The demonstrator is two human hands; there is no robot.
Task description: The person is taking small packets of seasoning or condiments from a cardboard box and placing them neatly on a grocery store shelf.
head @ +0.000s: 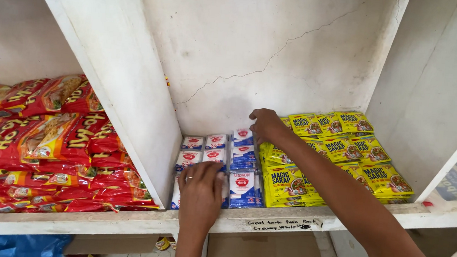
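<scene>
Middle shelf bay: packed low, wide open up top

The white-and-blue sachets (220,163) and yellow sachets (342,155) cover pretty much the whole shelf (138,220) floor, so the only free room is the tall bare space at 12 o'clock against the cracked back wall (257,48). White dividers (118,69) block 9 and 3 o'clock, and red noodle packs (45,140) fill the bay past the left one.

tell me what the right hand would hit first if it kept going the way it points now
Probably the cracked white back wall of the shelf compartment. The right hand reaches toward the rear, above the small white-and-blue sachets and beside the yellow seasoning packets; depth is unclear.
</scene>
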